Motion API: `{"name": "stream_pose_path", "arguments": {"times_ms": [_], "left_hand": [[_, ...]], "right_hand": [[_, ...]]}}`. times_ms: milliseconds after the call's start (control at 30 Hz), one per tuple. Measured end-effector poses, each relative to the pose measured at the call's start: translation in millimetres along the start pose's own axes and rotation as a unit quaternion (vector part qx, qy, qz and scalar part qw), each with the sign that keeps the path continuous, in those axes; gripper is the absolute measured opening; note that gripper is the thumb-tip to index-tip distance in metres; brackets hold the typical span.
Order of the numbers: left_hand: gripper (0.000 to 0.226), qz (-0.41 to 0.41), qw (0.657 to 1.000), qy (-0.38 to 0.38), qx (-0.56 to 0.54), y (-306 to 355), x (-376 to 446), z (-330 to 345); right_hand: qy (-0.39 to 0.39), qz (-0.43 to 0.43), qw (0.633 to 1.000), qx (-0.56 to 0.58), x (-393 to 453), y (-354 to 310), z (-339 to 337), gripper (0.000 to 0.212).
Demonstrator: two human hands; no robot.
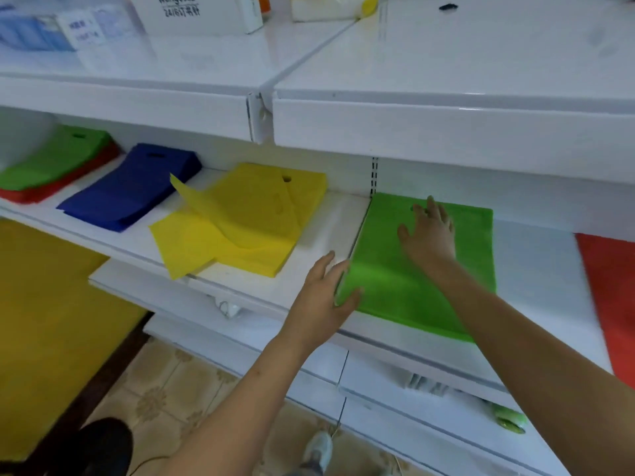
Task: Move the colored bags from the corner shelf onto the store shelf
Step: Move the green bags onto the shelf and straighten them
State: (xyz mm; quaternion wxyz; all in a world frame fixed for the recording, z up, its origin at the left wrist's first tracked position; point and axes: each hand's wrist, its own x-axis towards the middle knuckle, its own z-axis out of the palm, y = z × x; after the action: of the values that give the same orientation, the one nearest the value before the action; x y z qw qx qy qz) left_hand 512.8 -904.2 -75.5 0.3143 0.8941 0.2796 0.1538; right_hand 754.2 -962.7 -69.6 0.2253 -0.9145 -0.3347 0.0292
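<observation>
Two hands are on one green bag (pixel 395 269), which lies flat on the white store shelf (pixel 536 269), its left edge along the seam where this shelf meets the corner shelf (pixel 323 228). The right hand (pixel 429 231) rests palm down on the far half of the bag, fingers (pixel 431 204) straight and spread apart, reaching toward the small cut-out handle near the back edge. The left hand (pixel 323 297) lies against the bag's near left corner, fingers loosely straight and a little apart, the thumb just over the green edge; it grips nothing that I can see.

Just to the left, on the corner shelf, sits a pile of yellow bags (pixel 247 221), untidy, with one sheet lifted and another sliding over the front lip. Beyond that lies a stack of blue bags (pixel 130 187), and farther left a green bag on top of red ones (pixel 51 163).

At the right edge of the store shelf a red bag (pixel 611 297) shows in part, well apart from the green one.

On the shelf above stand a white box with printed lettering (pixel 199 12) and some blue and white packets (pixel 44 29). Below, tan patterned floor tiles (pixel 165 389) and a shoe (pixel 319 448) are visible.
</observation>
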Motion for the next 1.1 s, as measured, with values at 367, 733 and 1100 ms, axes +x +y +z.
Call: {"name": "stream_pose_path", "arguments": {"times_ms": [367,733,1100], "left_hand": [[0.050,-0.077,0.978,0.185,-0.066,-81,-28,-119],[0.044,-0.120,0.950,0.271,-0.097,-216,-80,-256],[0.050,-0.169,0.935,0.299,-0.092,-318,-74,-339]], "right_hand": [[-0.066,-0.220,0.969,0.087,-17,-208,69,0.056],[-0.097,-0.294,0.950,0.037,-20,-402,147,0.058],[-0.100,-0.309,0.944,0.054,18,-537,207,0.065]]}}
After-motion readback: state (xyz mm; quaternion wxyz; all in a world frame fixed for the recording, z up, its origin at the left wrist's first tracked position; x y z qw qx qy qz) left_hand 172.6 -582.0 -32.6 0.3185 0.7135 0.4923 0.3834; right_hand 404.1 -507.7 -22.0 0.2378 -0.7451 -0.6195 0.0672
